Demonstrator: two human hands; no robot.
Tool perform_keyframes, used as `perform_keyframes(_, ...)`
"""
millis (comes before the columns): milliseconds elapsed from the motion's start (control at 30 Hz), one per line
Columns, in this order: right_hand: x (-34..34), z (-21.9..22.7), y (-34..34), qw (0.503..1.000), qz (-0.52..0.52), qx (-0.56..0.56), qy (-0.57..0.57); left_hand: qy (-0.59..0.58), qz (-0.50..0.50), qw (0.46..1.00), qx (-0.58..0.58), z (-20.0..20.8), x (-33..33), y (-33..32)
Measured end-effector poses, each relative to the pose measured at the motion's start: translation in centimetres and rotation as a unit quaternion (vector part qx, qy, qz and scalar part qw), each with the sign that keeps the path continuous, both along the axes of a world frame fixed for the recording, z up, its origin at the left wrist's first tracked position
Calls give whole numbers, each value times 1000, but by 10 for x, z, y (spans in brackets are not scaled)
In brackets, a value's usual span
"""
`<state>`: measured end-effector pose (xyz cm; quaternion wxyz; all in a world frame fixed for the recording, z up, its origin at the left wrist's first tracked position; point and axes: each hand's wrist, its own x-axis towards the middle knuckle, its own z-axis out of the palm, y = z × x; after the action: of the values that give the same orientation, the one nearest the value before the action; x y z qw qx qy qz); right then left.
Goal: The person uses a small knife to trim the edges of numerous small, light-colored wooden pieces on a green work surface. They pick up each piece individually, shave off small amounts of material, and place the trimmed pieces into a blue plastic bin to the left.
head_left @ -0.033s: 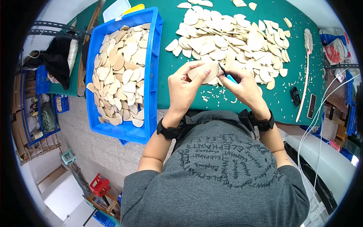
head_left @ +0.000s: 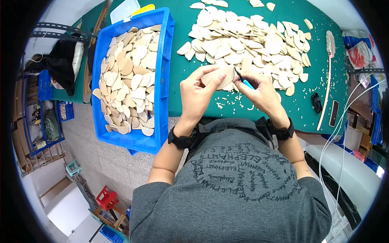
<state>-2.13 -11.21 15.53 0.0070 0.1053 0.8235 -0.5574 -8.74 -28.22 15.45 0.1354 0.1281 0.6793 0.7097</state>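
My left hand (head_left: 195,96) holds a flat beige piece with a curved edge (head_left: 226,76) between thumb and fingers. In my right hand (head_left: 261,94) are small nippers with blue handles (head_left: 248,84) and a dark tip, which meets or nearly meets the piece's right edge; exact contact is too small to tell. Both hands are closed, over the near side of a big pile of similar beige pieces (head_left: 223,50). Tiny pale scraps (head_left: 239,99) lie scattered on the green table (head_left: 182,105) below them.
At the left, a blue crate (head_left: 165,81) holds many beige pieces (head_left: 125,87). To the right lie a long-handled brush (head_left: 327,85), a small black object (head_left: 316,103) and a phone-like dark slab (head_left: 334,113). White cables (head_left: 342,121) hang past the table's right edge.
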Motion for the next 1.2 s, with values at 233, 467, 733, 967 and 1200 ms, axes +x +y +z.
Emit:
perform_keyframes(233,1,-8,-3,999,-11,-29,15,-3,-1,1000,-5,-4,-1,-1)
perform_keyframes(467,0,-14,-2,999,-3,-44,16,0,3,1000,6,-4,0,-1)
perform_keyframes(733,1,-12,-6,999,-21,-47,-1,13,2,1000,-9,-5,1,-3)
perform_keyframes(967,1,-5,-6,990,-66,-117,-32,-48,-17,998,42,-8,1,-6)
perform_keyframes(1200,-4,-3,-2,978,-62,-199,-2,-150,18,985,78,-9,-4,-27)
